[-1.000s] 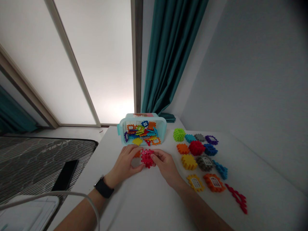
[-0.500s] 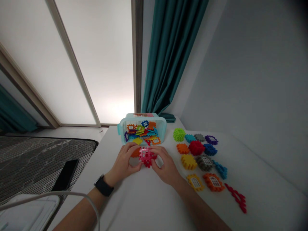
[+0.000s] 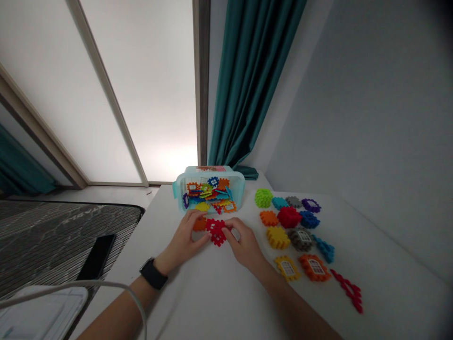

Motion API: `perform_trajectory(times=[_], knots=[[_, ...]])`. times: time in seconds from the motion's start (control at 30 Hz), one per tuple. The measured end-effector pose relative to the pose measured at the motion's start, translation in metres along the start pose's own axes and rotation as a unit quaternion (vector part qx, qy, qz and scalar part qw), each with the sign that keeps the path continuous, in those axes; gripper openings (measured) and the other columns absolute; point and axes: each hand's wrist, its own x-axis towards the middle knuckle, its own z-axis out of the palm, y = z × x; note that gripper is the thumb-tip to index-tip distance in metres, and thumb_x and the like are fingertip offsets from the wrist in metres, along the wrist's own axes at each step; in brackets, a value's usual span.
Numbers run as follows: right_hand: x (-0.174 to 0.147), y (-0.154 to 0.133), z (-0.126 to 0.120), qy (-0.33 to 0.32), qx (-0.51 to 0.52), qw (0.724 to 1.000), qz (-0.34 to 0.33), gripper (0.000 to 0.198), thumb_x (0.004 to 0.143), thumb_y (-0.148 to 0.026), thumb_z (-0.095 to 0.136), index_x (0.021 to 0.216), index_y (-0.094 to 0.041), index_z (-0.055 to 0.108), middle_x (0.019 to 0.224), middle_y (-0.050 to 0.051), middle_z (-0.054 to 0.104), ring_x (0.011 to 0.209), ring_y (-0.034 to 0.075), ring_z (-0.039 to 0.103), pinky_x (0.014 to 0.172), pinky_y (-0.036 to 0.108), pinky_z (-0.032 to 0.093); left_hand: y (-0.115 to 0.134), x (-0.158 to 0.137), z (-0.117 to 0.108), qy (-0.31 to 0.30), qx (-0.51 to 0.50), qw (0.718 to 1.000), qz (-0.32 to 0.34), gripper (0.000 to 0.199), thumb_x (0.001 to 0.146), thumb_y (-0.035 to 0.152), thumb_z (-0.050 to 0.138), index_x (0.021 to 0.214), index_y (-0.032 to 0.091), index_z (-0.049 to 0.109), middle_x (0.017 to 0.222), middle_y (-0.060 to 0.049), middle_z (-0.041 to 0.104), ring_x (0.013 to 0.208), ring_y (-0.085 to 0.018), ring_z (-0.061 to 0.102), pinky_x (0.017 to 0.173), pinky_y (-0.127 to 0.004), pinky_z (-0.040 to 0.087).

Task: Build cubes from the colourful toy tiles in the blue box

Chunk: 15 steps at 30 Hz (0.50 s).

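Red toothed building tiles (image 3: 215,232) lie close together in front of the box, and I cannot tell how many overlap or join. My right hand (image 3: 244,243) pinches the right edge of the red group between thumb and forefinger. On the other side, my left hand (image 3: 186,237) has thumb and fingers apart; the thumb tip meets the red group's left edge. Between those fingers shows an orange tile (image 3: 199,224), partly hidden by the hand. A dark watch (image 3: 153,274) is on my left wrist.
A light-blue box (image 3: 180,182) full of colourful tiles stands behind my hands. Several tile stacks, such as the yellow stack (image 3: 278,238) and the orange window stack (image 3: 314,268), sit to the right, with a red strip (image 3: 348,292) nearest. A pale cable (image 3: 116,284) crosses the lower left.
The upright pinkish-red window piece between both hands no longer shows upright; flat red tiles are visible there instead. My hands have spread slightly apart.
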Motion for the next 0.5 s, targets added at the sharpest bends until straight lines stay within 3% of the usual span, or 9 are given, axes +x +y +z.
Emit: perform_trajectory(times=[0.1,0.2,0.37,0.5], knots=[[0.0011,-0.0008,0.0052,-0.018,0.088,0.99,0.105,0.018,0.092,-0.032,0.054,0.084,-0.02,0.065,0.079,0.002,0.068,0.074,0.017,0.061,0.069,0.028,0.05,-0.0018,-0.002,0.0015,-0.002,0.062,0.997,0.039,0.058,0.082,0.032,0.074,0.134,0.024,0.05,0.125,-0.013,0.056,0.115,-0.029,0.057,0.099,-0.048,0.05],[0.0023,-0.0002,0.0074,-0.037,0.162,0.974,0.156,0.021,0.089,-0.037,0.056,0.082,-0.019,0.064,0.075,0.0,0.065,0.07,0.016,0.059,0.067,0.027,0.048,-0.0024,-0.0032,0.002,-0.008,0.099,0.993,0.059,0.054,0.082,0.031,0.074,0.132,0.025,0.053,0.124,-0.013,0.057,0.115,-0.029,0.057,0.098,-0.046,0.051],[0.0036,-0.0015,0.0064,-0.046,0.234,0.95,0.199,0.025,0.086,-0.043,0.061,0.08,-0.018,0.063,0.073,0.0,0.061,0.069,0.015,0.055,0.064,0.026,0.045,-0.0005,-0.002,0.0,-0.003,0.118,0.991,0.069,0.046,0.081,0.034,0.075,0.124,0.024,0.06,0.121,-0.012,0.059,0.112,-0.028,0.059,0.097,-0.045,0.052],[0.0036,-0.0007,0.006,-0.048,0.244,0.948,0.198,0.027,0.086,-0.043,0.062,0.077,-0.018,0.062,0.072,0.0,0.061,0.069,0.015,0.054,0.062,0.025,0.045,0.0019,-0.0014,-0.0039,-0.008,0.111,0.992,0.065,0.047,0.079,0.034,0.076,0.123,0.025,0.061,0.123,-0.012,0.059,0.115,-0.029,0.059,0.099,-0.046,0.051]])
